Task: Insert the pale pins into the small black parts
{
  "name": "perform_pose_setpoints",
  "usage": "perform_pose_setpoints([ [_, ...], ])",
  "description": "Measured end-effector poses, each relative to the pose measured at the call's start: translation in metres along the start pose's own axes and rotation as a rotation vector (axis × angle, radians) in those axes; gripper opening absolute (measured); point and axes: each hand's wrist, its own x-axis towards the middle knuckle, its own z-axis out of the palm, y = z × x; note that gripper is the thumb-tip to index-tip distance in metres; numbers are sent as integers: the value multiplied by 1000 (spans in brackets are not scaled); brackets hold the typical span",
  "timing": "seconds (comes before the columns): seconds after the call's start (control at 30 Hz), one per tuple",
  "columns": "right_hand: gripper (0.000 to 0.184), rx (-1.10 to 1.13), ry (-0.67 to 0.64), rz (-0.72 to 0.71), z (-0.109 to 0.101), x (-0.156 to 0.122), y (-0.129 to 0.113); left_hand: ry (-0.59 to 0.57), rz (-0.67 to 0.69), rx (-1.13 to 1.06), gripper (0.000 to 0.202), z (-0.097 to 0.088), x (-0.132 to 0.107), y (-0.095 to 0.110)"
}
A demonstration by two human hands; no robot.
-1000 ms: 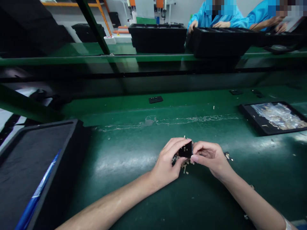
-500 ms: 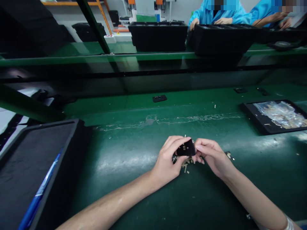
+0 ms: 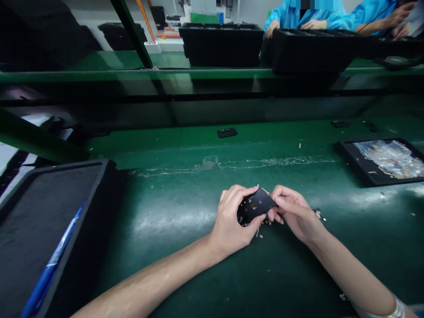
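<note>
My left hand [image 3: 233, 221] grips a flat black plate with small cut-outs [image 3: 256, 204] between thumb and fingers, tilted above the green table. At the plate's right edge my right hand [image 3: 293, 212] has thumb and forefinger pinched together; whatever lies between those tips is too small to make out. Beneath the plate is a heap of small pale strips [image 3: 261, 236], mostly hidden by the plate and my hands. Just behind my right wrist sits a small dark piece with pale bits [image 3: 318, 214].
At left, a black foam tray [image 3: 49, 194] holds a blue pen-like tool [image 3: 56, 254]. A black tray [image 3: 372, 179] with clear plastic bags [image 3: 394, 157] lies at right. A flat black part [image 3: 227, 132] rests farther back. Black bins [image 3: 221, 46] and people in blue [image 3: 347, 20] are beyond the ledge.
The black plate has turned in my left hand, so more of its flat face shows and its right corner points toward my right fingers. My right hand stays pinched beside it. The view shifted slightly.
</note>
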Motion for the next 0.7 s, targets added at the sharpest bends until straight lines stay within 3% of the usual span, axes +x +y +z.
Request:
perform_pose_setpoints([
  [0.2, 18, -174, 52, -151, -2, -2, 6, -53, -75, -216, 42, 1, 0, -4],
  [0.37, 23, -140, 18, -92, 0, -2, 6, -62, -33, -249, 42, 2, 0, -6],
  [0.5, 33, -15, 98, -45, 6, -1, 5, -119, 16, -287, 42, 3, -2, -2],
  [0.6, 36, 3, 104, -60, 7, -1, 3, -166, -54, -326, 42, 5, -4, 0],
  [0.7, 31, -84, 44, -105, 5, -3, 2, -137, -153, -345, 42, 6, -4, 0],
])
